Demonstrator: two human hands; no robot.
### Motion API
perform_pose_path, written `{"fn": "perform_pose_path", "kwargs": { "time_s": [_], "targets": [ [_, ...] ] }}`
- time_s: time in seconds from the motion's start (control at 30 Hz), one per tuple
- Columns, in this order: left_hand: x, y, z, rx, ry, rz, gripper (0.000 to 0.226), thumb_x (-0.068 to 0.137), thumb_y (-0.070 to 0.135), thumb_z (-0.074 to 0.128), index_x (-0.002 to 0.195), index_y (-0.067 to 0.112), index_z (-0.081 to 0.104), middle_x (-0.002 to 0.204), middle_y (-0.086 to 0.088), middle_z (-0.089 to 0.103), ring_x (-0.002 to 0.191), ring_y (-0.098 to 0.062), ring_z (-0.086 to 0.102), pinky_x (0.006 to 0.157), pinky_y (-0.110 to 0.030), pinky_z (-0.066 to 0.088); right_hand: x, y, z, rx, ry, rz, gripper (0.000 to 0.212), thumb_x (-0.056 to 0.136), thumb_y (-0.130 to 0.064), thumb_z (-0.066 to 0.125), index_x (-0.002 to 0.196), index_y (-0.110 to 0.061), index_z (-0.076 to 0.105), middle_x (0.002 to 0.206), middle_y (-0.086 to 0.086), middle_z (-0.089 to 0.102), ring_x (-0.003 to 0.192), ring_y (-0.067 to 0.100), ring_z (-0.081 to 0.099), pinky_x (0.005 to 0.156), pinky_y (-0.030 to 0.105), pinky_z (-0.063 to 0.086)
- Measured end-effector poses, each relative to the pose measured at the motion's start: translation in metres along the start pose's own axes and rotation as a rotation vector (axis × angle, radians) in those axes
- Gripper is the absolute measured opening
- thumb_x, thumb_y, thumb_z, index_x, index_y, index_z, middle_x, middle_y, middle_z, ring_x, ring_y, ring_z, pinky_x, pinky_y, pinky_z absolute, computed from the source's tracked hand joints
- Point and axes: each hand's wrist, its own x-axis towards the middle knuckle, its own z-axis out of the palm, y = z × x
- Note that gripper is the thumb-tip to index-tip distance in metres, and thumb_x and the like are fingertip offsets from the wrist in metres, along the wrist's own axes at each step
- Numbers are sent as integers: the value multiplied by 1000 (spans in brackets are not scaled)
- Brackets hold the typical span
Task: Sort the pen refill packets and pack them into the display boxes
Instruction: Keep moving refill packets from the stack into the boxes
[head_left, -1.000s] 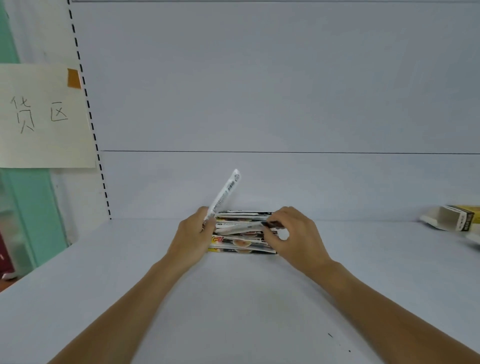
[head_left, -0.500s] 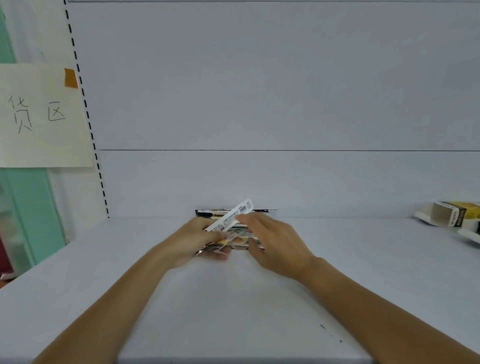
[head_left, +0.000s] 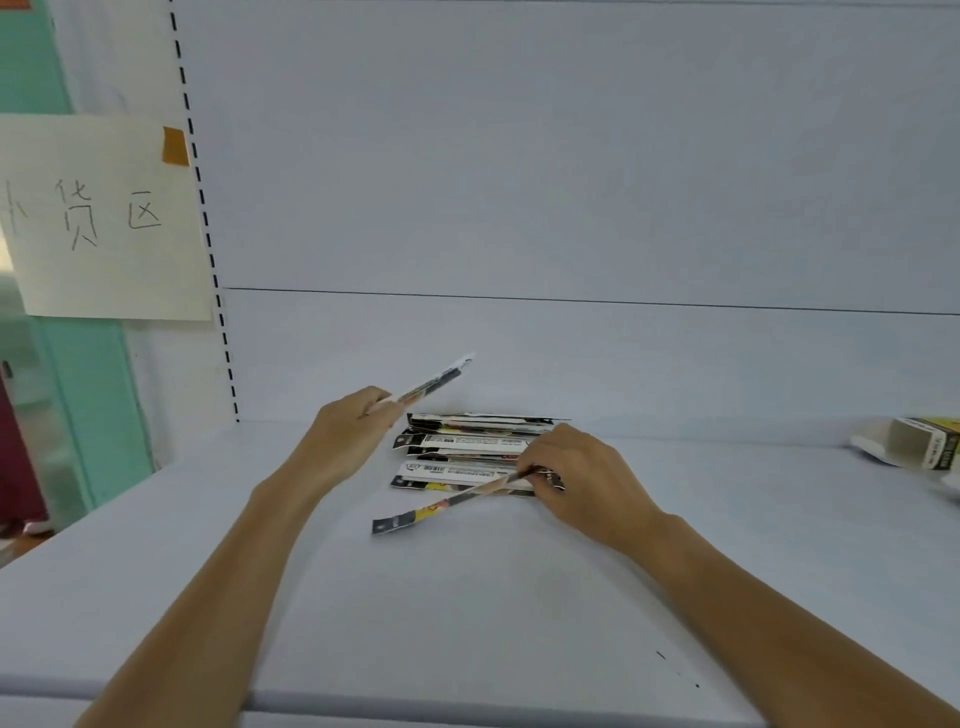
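White packet (head_left: 431, 385) stays pinched in left hand (head_left: 345, 436); right hand (head_left: 584, 483) now pinches a second packet (head_left: 453, 502) (drawn off the pile (head_left: 470, 442)).

Slightly glossy printed plastic film is seen on the raised packet (head_left: 426, 385) in the left hand's (head_left: 348, 431) fingers (head_left: 375, 406), the low packet (head_left: 452, 501) in the right hand's (head_left: 582, 478) fingers (head_left: 540, 467), and the stack (head_left: 467, 446) between them. The shelf (head_left: 467, 597) beneath the fingers is finished smooth and matt.
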Motion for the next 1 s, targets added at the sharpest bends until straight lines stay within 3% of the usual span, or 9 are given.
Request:
{"fn": "perform_pose_path", "kwargs": {
  "time_s": [0.13, 0.2, 0.27, 0.4, 0.53, 0.63, 0.7, 0.87, 1.0],
  "targets": [
    [-6, 2, 11, 68, -190, 66, 35, 81, 42, 64, 96, 11, 59, 75, 4, 53, 64, -11, 50, 57, -21, 36, 2, -7, -6, -44, 78, -53, 12, 77, -14, 50, 72, -15, 62, 77, -6, 63, 76, 10, 50, 52, 18, 40],
    [-9, 2, 19, 6, -334, 73, 44, 70, 49, 73, 102, 22, 59, 91, 7, 61, 81, -10, 60, 71, -23, 48, 2, -8, -6, -62, 97, -66, 17, 81, -17, 45, 72, -12, 59, 78, -3, 60, 74, 14, 53, 47, 22, 43],
    [-10, -1, 27, 115, -385, 134, 45, 74, 41, 74, 113, 26, 56, 107, 10, 61, 98, -9, 58, 83, -23, 46, 2, -8, -6, -65, 111, -67, 11, 81, -12, 49, 72, -9, 57, 79, 0, 58, 72, 16, 53, 43, 26, 45],
    [-13, -2, 37, 335, -291, 309, 27, 92, 28, 54, 117, 21, 52, 103, 9, 57, 95, -14, 53, 80, -26, 41, 4, -6, -7, -144, 106, -11, 23, 66, -4, 69, 81, -8, 52, 91, 4, 53, 81, 16, 43, 56, 26, 45],
    [-19, 8, 43, 513, -186, 479, 22, 94, 30, 48, 115, 25, 50, 100, 11, 58, 85, -13, 48, 71, -27, 35, 11, -5, -15, -266, -80, 122, 60, 69, -33, 72, 119, -14, 44, 125, 6, 49, 111, 25, 47, 88, 40, 41],
    [-20, 15, 48, 507, -185, 465, 36, 90, 33, 54, 124, 28, 44, 111, 7, 59, 98, -17, 55, 75, -27, 37, 15, -5, -23, -232, -357, 244, 26, 82, -31, 58, 105, -19, 52, 105, -2, 58, 91, 24, 54, 68, 29, 35],
    [-17, 16, 50, 587, -207, 400, 43, 88, 35, 55, 128, 26, 40, 113, 4, 59, 104, -21, 55, 78, -29, 38, 16, -2, -27, -188, -389, 226, 8, 84, -25, 55, 88, -19, 52, 89, -4, 56, 79, 20, 48, 63, 26, 31],
    [-13, 24, 64, 844, -173, 484, 22, 92, 31, 44, 105, 16, 53, 107, -4, 62, 102, -26, 56, 75, -32, 41, 14, 4, -34, 85, -442, 221, 42, 76, -30, 72, 113, -18, 56, 103, -4, 51, 91, 15, 50, 78, 25, 42],
    [-12, 30, 73, 860, -137, 519, 26, 92, 38, 44, 104, 17, 51, 107, -1, 62, 102, -24, 56, 68, -30, 36, 8, 0, -47, 239, -386, 287, 45, 73, -47, 73, 109, -23, 60, 99, -10, 53, 92, 8, 50, 81, 22, 42]
  ]
}}
